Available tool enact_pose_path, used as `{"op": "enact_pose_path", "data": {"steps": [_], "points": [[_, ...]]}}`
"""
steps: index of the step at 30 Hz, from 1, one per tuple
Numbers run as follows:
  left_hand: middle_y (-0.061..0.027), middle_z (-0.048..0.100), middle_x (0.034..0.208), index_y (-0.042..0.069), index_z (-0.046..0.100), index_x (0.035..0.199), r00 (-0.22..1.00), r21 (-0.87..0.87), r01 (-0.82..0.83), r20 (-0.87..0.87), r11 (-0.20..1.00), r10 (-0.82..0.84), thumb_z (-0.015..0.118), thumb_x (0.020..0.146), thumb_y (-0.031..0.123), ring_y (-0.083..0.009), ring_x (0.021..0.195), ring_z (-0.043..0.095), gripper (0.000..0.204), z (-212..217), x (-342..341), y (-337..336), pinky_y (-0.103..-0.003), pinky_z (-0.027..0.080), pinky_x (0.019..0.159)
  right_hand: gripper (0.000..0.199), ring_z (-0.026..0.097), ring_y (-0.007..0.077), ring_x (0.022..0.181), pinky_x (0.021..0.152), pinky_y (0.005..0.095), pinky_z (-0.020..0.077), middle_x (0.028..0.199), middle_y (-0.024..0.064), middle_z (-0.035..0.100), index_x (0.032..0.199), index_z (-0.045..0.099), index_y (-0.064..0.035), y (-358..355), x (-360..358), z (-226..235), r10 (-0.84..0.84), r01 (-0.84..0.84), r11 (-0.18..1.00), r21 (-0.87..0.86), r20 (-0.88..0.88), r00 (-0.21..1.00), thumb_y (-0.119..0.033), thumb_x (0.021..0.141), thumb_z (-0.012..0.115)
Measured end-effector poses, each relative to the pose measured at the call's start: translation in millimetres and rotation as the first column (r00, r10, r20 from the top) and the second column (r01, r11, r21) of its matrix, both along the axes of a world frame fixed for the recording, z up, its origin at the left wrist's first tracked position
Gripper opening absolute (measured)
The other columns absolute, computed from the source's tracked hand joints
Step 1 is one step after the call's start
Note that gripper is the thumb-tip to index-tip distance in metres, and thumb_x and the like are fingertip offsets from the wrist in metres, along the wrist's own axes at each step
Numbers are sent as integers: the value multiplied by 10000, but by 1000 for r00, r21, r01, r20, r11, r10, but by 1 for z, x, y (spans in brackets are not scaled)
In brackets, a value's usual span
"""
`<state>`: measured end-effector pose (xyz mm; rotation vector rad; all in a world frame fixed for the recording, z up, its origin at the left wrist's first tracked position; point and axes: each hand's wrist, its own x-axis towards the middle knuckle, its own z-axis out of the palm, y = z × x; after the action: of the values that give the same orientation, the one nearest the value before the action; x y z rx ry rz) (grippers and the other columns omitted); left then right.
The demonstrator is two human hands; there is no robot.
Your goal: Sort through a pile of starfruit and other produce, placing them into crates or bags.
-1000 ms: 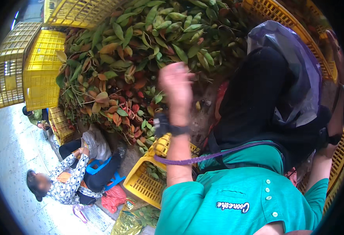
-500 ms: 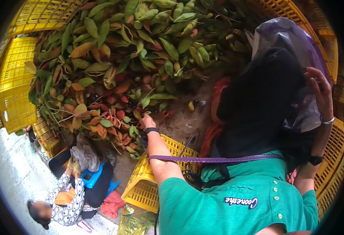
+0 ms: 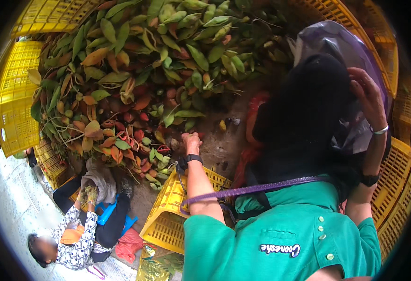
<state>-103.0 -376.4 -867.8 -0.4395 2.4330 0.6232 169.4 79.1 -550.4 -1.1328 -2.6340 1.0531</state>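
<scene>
Left hand [image 3: 191,142] down at the near edge of the heap of leaves and fruit [image 3: 135,79], fingers curled together among the reddish fruit; whether clamped on one cannot be told. Black watch [image 3: 192,159] on that wrist. Right hand [image 3: 365,96] raised at the right, fingers closed on the grey plastic bag [image 3: 341,51] draped over a dark bundle [image 3: 304,117]. Yellow crate [image 3: 172,218] just below the left forearm, near the heap. More yellow crates [image 3: 13,107] stacked far left. Purple strap [image 3: 261,188] across a green shirt [image 3: 271,243]. Another person [image 3: 81,229] crouched at lower left, well apart from both hands.
</scene>
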Motion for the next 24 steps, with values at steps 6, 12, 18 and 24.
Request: {"op": "enact_pose_path", "data": {"steps": [6, 12, 18, 24], "points": [[-284, 576, 1123, -55, 551, 1075, 943, -139, 287, -131, 948, -305, 726, 774, 235, -414, 1098, 535, 453, 9, 16, 14, -459, 416, 949, 214, 619, 186, 941, 843, 289, 483, 1017, 89, 645, 1118, 614, -33, -8, 8, 12, -66, 66, 998, -6, -126, 990, -68, 914, 558], [-75, 612, 807, 44, 465, 888, 986, 363, -166, 81, 917, 147, 772, 763, 255, -147, 527, 540, 393, 71, -7, 56, -304, 477, 484, 196, 626, 140, 850, 754, 259, 507, 922, 74, 641, 1096, 609, -3, -32, 6, 28, -150, 105, 982, -156, -310, 939, -44, 919, 537], [-62, 602, 922, 88, 490, 951, 953, 981, 36, 24, 191, -302, 687, 834, 125, -92, 627, 531, 232, 267, 19, 194, -258, 471, 574, 327, 578, 103, 818, 752, 249, 500, 957, 45, 608, 1243, 533, -14, -66, -11, 46, -82, -120, 911, -394, -459, 885, -109, 950, 424], [10, 530, 800, 74, 451, 958, 618, 903, 402, -143, 154, -773, 720, 816, 104, -32, 693, 491, 306, 367, 114, 308, -188, 418, 586, 428, 558, 91, 837, 774, 247, 473, 959, 41, 602, 1323, 433, -54, -67, 3, 39, -84, -146, 918, -368, -544, 835, -287, 968, 487]]}}
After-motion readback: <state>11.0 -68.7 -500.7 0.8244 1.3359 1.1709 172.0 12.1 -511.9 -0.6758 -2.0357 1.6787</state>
